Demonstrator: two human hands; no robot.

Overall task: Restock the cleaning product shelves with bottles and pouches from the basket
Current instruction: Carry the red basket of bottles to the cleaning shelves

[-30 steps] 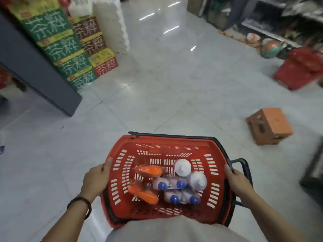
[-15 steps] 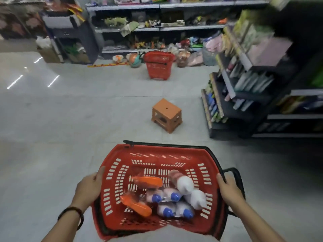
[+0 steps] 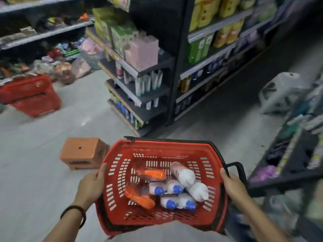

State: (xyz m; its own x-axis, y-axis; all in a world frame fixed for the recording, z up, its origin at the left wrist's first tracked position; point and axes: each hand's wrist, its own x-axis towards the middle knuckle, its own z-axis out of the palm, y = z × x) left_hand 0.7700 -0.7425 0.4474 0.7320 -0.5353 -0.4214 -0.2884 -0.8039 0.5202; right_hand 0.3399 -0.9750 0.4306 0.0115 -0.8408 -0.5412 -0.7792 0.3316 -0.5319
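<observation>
I hold the red basket (image 3: pixel 201 154) at waist height in a shop aisle, my left hand (image 3: pixel 90 186) clamped on its left rim with the thumb hooked over the edge and the fingers curled under the wall, my right hand (image 3: pixel 234 187) clamped the same way on the right rim, just beside the black handle (image 3: pixel 239 169) that juts out from that side. A dark bracelet (image 3: pixel 75 213) circles my left wrist. On the basket's floor lie two orange-capped bottles (image 3: pixel 152 174) toward the left wall, one behind the other, and a cluster of white bottles with blue caps (image 3: pixel 172 187) toward the near right corner, all on their sides and touching one another; two plain white bottles (image 3: pixel 185 174) lie across the top of that cluster against the right wall. Ahead and to the right stands the dark shelving (image 3: pixel 153 95), its tiers packed with pink and green cartons, tubes and bottles, with yellow and green packs on the upper tiers further right; motion blur keeps me from reading any label. An orange stool (image 3: pixel 82 152) sits on the pale floor just beyond the basket's far left corner. A second red basket (image 3: pixel 31 95) rests on the floor well off to the left, and a grey stool (image 3: pixel 279 89) lies tipped in the aisle at right.
</observation>
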